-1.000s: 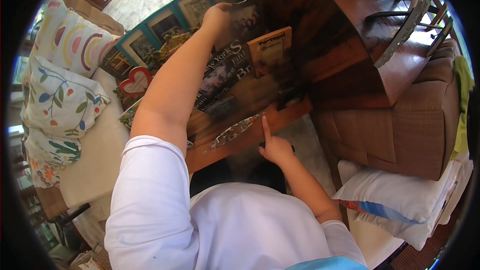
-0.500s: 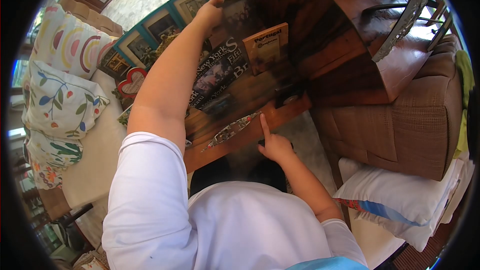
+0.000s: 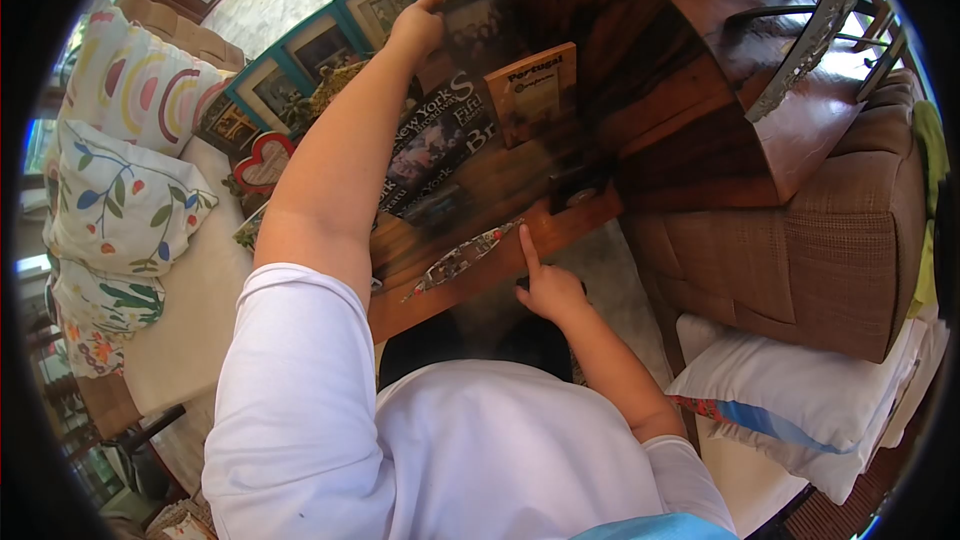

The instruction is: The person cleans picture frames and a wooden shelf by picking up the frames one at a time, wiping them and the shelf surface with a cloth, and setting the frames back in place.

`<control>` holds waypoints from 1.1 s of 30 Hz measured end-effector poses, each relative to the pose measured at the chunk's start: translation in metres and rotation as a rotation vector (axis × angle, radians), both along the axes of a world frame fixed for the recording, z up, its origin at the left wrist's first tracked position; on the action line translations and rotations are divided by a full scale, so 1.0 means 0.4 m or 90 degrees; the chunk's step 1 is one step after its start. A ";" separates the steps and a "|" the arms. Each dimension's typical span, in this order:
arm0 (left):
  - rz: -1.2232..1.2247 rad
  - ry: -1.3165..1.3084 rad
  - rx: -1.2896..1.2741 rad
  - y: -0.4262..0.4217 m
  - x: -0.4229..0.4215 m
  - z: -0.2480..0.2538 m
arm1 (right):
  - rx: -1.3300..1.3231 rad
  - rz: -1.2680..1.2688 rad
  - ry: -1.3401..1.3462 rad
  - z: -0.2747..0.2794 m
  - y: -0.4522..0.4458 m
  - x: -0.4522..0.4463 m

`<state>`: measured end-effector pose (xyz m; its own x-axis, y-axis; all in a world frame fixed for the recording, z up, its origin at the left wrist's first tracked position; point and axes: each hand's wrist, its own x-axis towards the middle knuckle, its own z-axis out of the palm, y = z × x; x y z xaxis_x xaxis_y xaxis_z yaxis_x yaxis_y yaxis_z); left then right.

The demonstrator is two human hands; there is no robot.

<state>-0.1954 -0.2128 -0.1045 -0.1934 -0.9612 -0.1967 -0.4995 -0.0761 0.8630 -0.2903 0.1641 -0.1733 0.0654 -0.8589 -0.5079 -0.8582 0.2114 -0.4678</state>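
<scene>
My left hand (image 3: 418,28) reaches far across the wooden table and closes on the top edge of a dark picture frame (image 3: 475,25). Nearer to me, a black frame with New York lettering (image 3: 436,145) stands beside an orange Portugal frame (image 3: 533,95). My right hand (image 3: 552,285) is at the table's front edge (image 3: 420,314), its index finger stretched out and the other fingers curled. That fingertip touches the right end of a narrow, patterned, leaf-shaped piece (image 3: 463,262). I cannot make out anything held in my right hand.
Teal photo frames (image 3: 325,52) and a red heart frame (image 3: 265,162) stand at the left. Cushions (image 3: 130,200) lie on the pale seat beyond. A brown upholstered seat (image 3: 770,270) and a white pillow (image 3: 790,385) are at the right.
Since a second ago, the view has shifted slightly and my left hand appears a little further left, still at the dark frame. My right hand keeps its pointing shape at the patterned piece.
</scene>
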 end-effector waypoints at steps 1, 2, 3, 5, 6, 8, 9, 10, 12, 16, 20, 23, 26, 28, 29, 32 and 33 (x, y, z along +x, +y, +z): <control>-0.015 -0.018 -0.033 -0.004 -0.001 -0.008 | -0.005 -0.001 0.001 -0.002 0.001 0.000; -0.030 -0.037 -0.066 -0.007 -0.003 -0.016 | -0.009 -0.001 0.002 -0.002 0.001 0.001; -0.046 -0.056 -0.100 -0.009 -0.004 -0.024 | -0.011 -0.002 0.002 -0.002 0.002 0.001; -0.038 -0.025 -0.097 -0.013 -0.009 -0.040 | -0.013 -0.002 0.003 -0.001 0.001 0.002; -0.034 -0.010 -0.096 -0.010 -0.013 -0.035 | -0.007 -0.001 0.005 0.000 -0.001 0.002; -0.037 -0.033 -0.074 -0.008 -0.017 -0.024 | 0.006 0.002 0.010 0.002 -0.003 0.002; -0.038 -0.045 -0.063 -0.006 -0.017 -0.021 | 0.004 0.001 0.008 0.001 -0.003 0.003; -0.043 -0.041 -0.041 -0.003 -0.017 -0.018 | 0.003 -0.001 0.006 -0.001 -0.002 0.002; -0.055 -0.031 0.004 0.006 -0.020 -0.009 | -0.007 -0.003 0.004 -0.003 0.001 0.002; -0.028 0.072 0.048 0.044 -0.023 0.014 | -0.029 -0.005 0.001 -0.009 0.004 0.002; -0.044 0.016 -0.015 0.049 -0.023 0.019 | -0.024 -0.005 -0.003 -0.009 0.004 0.001; -0.063 -0.026 -0.041 0.002 -0.013 -0.021 | -0.018 -0.013 -0.003 -0.002 0.003 0.002; -0.063 -0.043 -0.036 0.003 -0.013 -0.015 | -0.023 -0.010 -0.005 -0.006 0.005 0.001; -0.064 -0.059 -0.044 0.000 -0.011 -0.019 | -0.013 -0.008 -0.006 -0.001 0.003 0.000; -0.066 -0.068 -0.054 -0.004 -0.011 -0.024 | -0.008 -0.006 -0.007 0.001 0.002 0.001; -0.037 -0.190 -0.324 0.016 -0.011 -0.021 | -0.001 -0.005 -0.003 -0.001 0.000 0.001; -0.020 -0.246 -0.455 0.037 -0.015 -0.010 | 0.003 -0.004 0.001 -0.001 0.000 0.001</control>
